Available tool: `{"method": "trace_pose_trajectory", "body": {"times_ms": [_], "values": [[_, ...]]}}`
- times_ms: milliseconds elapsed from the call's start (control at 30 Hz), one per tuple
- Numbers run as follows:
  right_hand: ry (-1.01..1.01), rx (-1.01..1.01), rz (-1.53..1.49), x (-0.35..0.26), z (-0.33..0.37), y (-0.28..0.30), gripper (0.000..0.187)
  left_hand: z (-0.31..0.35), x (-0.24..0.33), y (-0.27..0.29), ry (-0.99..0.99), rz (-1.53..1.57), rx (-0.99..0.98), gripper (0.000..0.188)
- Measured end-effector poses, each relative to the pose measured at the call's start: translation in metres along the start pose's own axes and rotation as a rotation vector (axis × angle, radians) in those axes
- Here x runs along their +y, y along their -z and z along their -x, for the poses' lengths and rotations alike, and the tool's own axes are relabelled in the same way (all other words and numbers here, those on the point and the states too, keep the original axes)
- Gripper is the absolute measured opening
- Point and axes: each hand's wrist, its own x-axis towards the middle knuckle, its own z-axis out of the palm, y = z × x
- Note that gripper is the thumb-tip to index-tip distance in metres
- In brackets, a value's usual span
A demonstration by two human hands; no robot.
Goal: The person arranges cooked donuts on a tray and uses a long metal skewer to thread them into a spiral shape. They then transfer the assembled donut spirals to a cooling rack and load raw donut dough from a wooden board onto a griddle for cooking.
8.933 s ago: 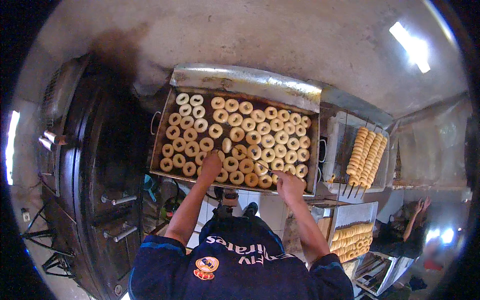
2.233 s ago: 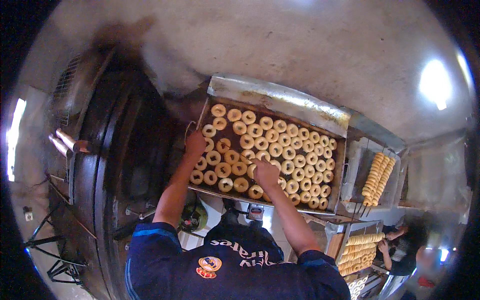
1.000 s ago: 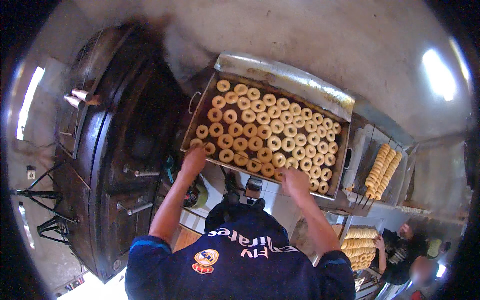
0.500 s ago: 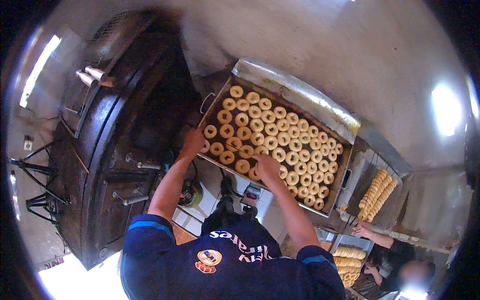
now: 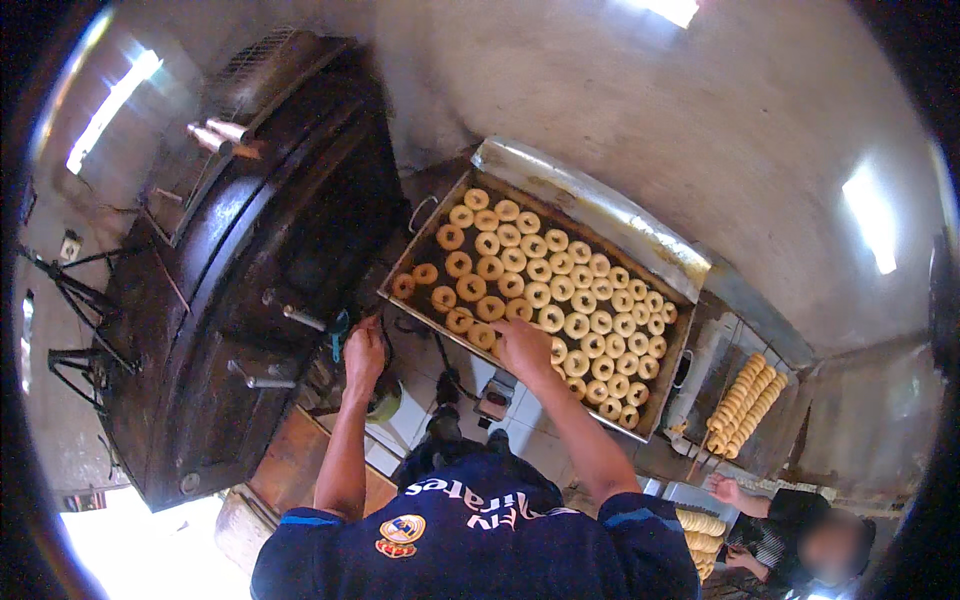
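Many pale golden dough rings (image 5: 562, 288) lie in rows in a wide rectangular metal fryer pan (image 5: 575, 170) holding dark liquid. My right hand (image 5: 523, 350) is closed over the pan's near edge, fingertips beside the closest rings; whatever it grips is hidden. Off the pan's near left corner, my left hand (image 5: 364, 352) is closed, with its hold too small to make out. A teal item (image 5: 339, 334) hangs just beside that hand, near the dark oven's handle (image 5: 304, 318).
A large dark metal oven (image 5: 250, 230) stands at left. On the right, golden rings threaded on rods (image 5: 745, 405) rest over a metal tray. A co-worker's hand (image 5: 728, 490) reaches toward those rods. More stacked rings (image 5: 702, 540) sit nearer to me.
My left hand has left the pan's left edge and come down toward me. My right hand has shifted slightly left and nearer; the thin stick seen by it earlier no longer shows clearly.
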Motion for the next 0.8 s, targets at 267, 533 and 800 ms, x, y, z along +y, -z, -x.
{"method": "trace_pose_trajectory", "body": {"times_ms": [267,533,800], "values": [[-0.371,0.276,-0.350,0.085,0.122,-0.080,0.025,0.136,-0.023,-0.008,0.162,0.265,0.191,0.038],[-0.574,-0.101,-1.409,-0.004,0.217,-0.134,0.017,0.255,-0.103,0.017,0.685,0.872,0.220,0.026],[-0.654,-0.746,-1.383,-0.152,0.264,-0.275,0.020,0.332,-0.198,0.097,0.686,1.069,0.360,0.012]]}}
